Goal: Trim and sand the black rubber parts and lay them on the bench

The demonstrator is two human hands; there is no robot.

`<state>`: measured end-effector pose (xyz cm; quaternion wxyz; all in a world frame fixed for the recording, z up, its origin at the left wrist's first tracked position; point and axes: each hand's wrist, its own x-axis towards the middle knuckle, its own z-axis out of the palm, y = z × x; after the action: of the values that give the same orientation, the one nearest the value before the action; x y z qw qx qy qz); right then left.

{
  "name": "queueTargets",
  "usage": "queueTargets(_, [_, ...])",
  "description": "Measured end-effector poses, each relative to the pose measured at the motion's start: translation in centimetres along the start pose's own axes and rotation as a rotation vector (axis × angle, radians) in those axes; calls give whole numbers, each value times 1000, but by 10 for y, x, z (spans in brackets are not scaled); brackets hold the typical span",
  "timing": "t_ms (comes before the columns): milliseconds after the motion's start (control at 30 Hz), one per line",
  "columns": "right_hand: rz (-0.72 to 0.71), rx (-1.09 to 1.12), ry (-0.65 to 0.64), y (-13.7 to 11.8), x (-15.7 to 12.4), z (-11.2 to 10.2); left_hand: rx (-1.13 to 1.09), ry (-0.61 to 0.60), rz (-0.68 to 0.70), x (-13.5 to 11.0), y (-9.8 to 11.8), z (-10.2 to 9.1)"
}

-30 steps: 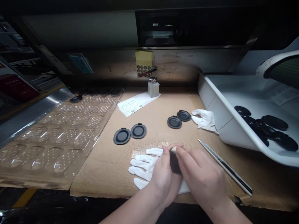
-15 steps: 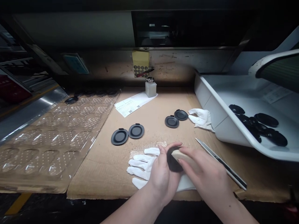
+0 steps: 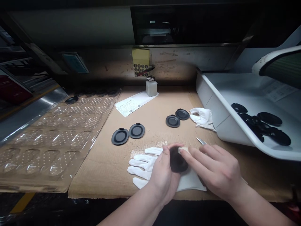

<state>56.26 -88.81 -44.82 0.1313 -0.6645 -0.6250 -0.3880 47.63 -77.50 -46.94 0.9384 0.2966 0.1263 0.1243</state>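
My left hand (image 3: 164,171) is closed around the edge of a round black plastic cap (image 3: 178,160), its face turned up. My right hand (image 3: 213,168) pinches a small off-white block (image 3: 182,150) against the cap's upper right rim; most of the block is hidden by the fingers. Beneath both hands lies a white glove (image 3: 143,166), fingers pointing left. A box cutter (image 3: 201,141) is mostly covered by my right hand. Further off are a pair of black caps (image 3: 120,136) to the left and another pair (image 3: 172,121) in the middle right.
A clear plastic tray (image 3: 58,141) lies left, a few black parts along its far edge. At right stands a white bin (image 3: 249,141) holding several black parts. A crumpled white glove (image 3: 202,118) touches its side. Behind are a pump bottle (image 3: 151,88) and paper sheets (image 3: 129,106).
My right hand has turned and flattened, moving the block to the cap's upper right rim and covering most of the box cutter. My left hand keeps its hold on the cap.
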Motion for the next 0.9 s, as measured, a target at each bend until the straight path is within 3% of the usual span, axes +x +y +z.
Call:
queueTargets(100, [43, 115, 11, 11, 0, 0, 1, 18, 14, -1, 1, 0])
queueTargets(267, [487, 213, 87, 19, -21, -14, -62, 26, -41, -1, 3, 3])
queueTargets(333, [500, 217, 95, 7, -23, -16, -71, 43, -46, -1, 4, 4])
queueTargets(400, [421, 284, 66, -13, -18, -12, -81, 33, -50, -1, 4, 4])
queueTargets(567, [340, 251, 66, -47, 10, 17, -71, 7, -47, -1, 2, 1])
queueTargets(667, [378, 115, 64, -41, 26, 26, -76, -1, -13, -2, 0, 0])
queueTargets(733, [439, 162, 60, -32, 31, 22, -93, -18, -11, -3, -1, 0])
queueTargets(833, [620, 328, 109, -18, 23, 7, -84, -12, -6, -3, 1, 1])
queueTargets(900, [745, 261, 163, -8, 7, -3, -82, 17, -15, -3, 2, 2])
